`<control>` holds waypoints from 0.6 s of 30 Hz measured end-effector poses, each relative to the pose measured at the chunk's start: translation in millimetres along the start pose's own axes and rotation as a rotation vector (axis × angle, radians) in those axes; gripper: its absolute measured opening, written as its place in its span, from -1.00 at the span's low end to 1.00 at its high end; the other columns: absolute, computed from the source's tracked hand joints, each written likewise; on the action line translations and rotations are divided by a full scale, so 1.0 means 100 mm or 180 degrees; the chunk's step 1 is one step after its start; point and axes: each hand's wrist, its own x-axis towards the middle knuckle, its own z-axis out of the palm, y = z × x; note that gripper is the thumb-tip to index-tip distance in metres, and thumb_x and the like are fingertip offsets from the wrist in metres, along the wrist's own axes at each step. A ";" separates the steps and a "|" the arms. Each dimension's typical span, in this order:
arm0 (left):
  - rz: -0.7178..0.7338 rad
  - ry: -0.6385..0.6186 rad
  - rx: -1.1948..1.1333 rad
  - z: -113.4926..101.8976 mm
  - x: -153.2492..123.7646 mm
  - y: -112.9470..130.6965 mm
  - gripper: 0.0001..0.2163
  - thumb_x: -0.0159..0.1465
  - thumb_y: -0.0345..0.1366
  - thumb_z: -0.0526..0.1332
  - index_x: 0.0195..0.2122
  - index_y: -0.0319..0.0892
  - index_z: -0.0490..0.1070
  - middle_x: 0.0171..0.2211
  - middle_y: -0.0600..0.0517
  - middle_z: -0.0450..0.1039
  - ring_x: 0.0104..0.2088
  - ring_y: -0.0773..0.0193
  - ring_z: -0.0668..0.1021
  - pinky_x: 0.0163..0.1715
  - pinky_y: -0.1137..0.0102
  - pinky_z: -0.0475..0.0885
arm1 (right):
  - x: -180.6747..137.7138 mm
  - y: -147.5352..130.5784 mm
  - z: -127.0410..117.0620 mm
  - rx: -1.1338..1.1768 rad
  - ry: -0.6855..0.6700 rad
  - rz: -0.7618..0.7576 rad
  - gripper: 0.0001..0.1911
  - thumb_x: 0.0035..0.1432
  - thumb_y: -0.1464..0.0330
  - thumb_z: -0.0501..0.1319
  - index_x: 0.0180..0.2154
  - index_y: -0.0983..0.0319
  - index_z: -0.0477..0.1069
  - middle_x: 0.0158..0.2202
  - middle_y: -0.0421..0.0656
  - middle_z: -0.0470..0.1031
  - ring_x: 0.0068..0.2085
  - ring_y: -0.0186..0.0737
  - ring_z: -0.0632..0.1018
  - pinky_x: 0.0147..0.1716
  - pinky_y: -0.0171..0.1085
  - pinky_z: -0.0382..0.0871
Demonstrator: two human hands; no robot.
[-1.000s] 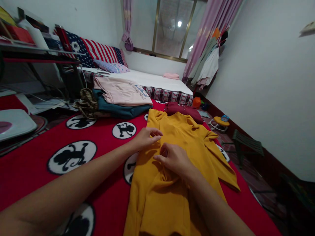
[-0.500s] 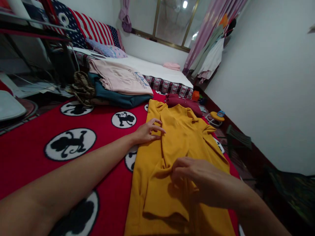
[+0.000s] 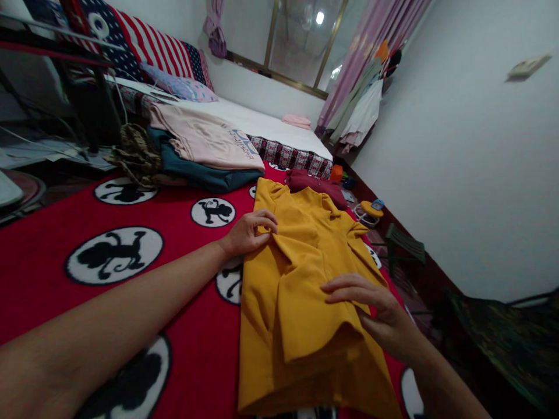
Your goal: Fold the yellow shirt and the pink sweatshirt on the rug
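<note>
A mustard-yellow coat (image 3: pixel 301 273) with gathered shoulders lies spread on a red blanket, its collar pointing away from me. At its left side, my left hand (image 3: pixel 251 231) is closed with bent fingers on the cloth, and a fold runs out from the fingertips. Over the right part, my right hand (image 3: pixel 371 302) rests with fingers stretched across a sleeve and thumb apart; the thumb's tip is partly hidden by cloth. The sleeve's wide end bulges up off the coat's lower part.
The red blanket (image 3: pixel 187 314) has black-and-white monkey circles. A folded dark red garment (image 3: pixel 317 186) lies beyond the collar. Further left are a folded pink garment (image 3: pixel 205 137), teal cloth (image 3: pixel 205 174) and a brown patterned cloth (image 3: pixel 135 157). A green folding stool (image 3: pixel 404 244) stands at right.
My right hand has moved right, its fingers going from a pinch on the sleeve to stretched out. The sleeve has shifted right and unfolded wider. My left hand has drawn up a fold.
</note>
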 end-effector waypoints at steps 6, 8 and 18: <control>-0.0140 -0.0257 0.0497 0.04 -0.03 -0.03 -0.80 0.03 -0.52 0.14 -0.42 -0.18 0.52 -0.21 -0.01 0.47 -0.17 0.25 0.52 -0.12 0.40 0.41 | -0.13 0.07 0.07 0.0213 -0.0300 0.0300 -0.73 0.30 0.38 0.07 -0.12 0.13 0.54 -0.08 -0.05 0.57 -0.01 -0.14 0.54 0.01 -0.14 0.40; -0.0184 -0.0211 0.0551 0.05 -0.03 -0.05 -0.81 0.01 -0.53 0.13 -0.45 -0.18 0.51 -0.23 0.00 0.47 -0.19 0.25 0.52 -0.14 0.40 0.41 | -0.13 0.06 0.08 0.0293 0.0056 0.0182 -0.75 0.28 0.38 0.08 -0.12 0.15 0.52 -0.08 -0.04 0.56 -0.01 -0.12 0.53 0.02 -0.12 0.38; -0.0291 -0.0134 0.0694 0.07 -0.03 0.01 -0.78 0.03 -0.53 0.07 -0.54 -0.18 0.48 -0.22 -0.02 0.47 -0.13 0.21 0.51 -0.08 0.34 0.39 | -0.06 -0.17 0.16 -0.0374 -0.0068 0.0813 -0.71 0.18 0.23 0.16 -0.08 0.14 0.48 0.04 -0.06 0.43 0.01 -0.07 0.49 -0.04 -0.17 0.36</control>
